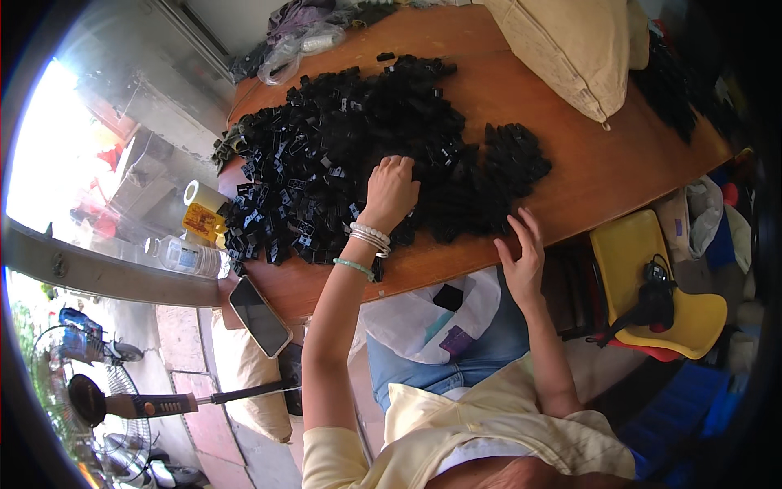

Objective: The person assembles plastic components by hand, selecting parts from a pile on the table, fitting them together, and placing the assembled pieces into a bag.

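Note:
A big heap of small black plastic parts (342, 155) covers the middle of a brown wooden table (586, 171). My left hand (389, 192) lies palm down on the heap's near side, fingers curled into the parts; bead bracelets circle its wrist. Whether it grips a part is hidden by the fingers. My right hand (521, 253) hovers at the table's near edge, fingers apart, holding nothing, just below a smaller clump of black parts (509, 167). On my lap lies a white plastic bag (432, 318) with a black part in it.
A phone (259, 316) lies at the table's near-left corner, beside a plastic bottle (186, 256) and a tape roll (199, 196). A beige sack (570, 49) sits at the far right. A yellow chair (652, 285) stands on my right, fans (90, 391) on my left.

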Available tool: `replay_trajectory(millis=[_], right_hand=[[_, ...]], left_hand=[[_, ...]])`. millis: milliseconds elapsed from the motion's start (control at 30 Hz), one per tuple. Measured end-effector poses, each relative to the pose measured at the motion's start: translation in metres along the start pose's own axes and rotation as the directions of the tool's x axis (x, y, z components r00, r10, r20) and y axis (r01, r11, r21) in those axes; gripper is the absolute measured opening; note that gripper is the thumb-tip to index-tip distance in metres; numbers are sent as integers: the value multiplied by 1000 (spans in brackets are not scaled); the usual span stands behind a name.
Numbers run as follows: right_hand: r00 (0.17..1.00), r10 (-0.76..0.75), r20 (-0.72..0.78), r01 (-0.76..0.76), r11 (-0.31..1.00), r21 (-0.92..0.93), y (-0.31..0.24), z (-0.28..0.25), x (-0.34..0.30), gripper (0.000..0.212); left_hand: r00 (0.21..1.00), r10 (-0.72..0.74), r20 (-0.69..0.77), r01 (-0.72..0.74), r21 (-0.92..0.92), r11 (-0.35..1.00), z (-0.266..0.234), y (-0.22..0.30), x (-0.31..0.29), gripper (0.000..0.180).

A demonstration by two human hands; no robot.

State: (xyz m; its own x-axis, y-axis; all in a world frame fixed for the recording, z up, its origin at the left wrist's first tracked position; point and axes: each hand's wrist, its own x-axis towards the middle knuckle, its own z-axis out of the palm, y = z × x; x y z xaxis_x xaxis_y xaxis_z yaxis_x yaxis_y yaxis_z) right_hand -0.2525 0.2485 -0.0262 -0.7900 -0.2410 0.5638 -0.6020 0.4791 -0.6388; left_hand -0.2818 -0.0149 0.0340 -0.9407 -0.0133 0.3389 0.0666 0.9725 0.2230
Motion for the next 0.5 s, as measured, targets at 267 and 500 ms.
replay_trajectory(millis=[267,500], right_hand=[[999,21,27,-24,993,116,-5,0,10,35],[997,-64,52,71,987,-144,7,-28,2,37]], left_hand=[[986,-109,-128,97,-101,990,-8,3,5,18],[957,-143,-251,50,-343,938,-50,48,-35,14]])
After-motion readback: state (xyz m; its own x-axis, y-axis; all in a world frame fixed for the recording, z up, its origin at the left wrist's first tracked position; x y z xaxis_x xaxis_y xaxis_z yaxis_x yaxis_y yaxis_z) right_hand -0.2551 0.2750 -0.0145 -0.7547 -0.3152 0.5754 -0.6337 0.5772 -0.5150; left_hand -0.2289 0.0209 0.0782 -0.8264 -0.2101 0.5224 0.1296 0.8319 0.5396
